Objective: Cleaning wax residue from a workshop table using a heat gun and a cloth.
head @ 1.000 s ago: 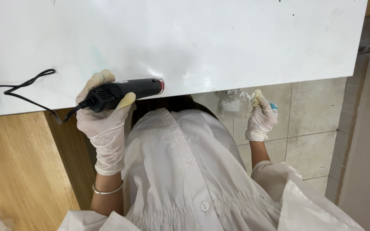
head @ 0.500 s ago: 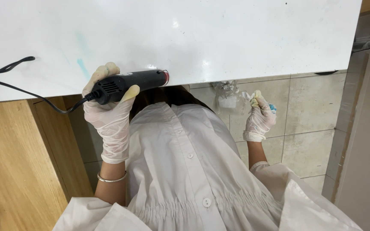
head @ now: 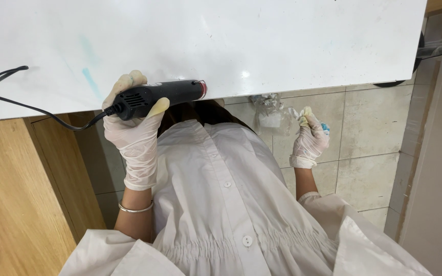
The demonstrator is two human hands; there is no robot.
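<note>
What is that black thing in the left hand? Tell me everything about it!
The black tool is a handheld power tool with a long, matte plastic-looking body. It has vent slots near the back and a reddish ring at its front tip. It lies roughly level, tip pointing right, along the edge of the white table. The gloved left hand grips its rear end. A black cord runs from its back across the table.

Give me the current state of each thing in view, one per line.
left hand: gloved, gripping the black corded tool
black corded tool: held level at the table edge
right hand: gloved, closed on a small blue piece
white table: smeared with faint blue streaks
</note>
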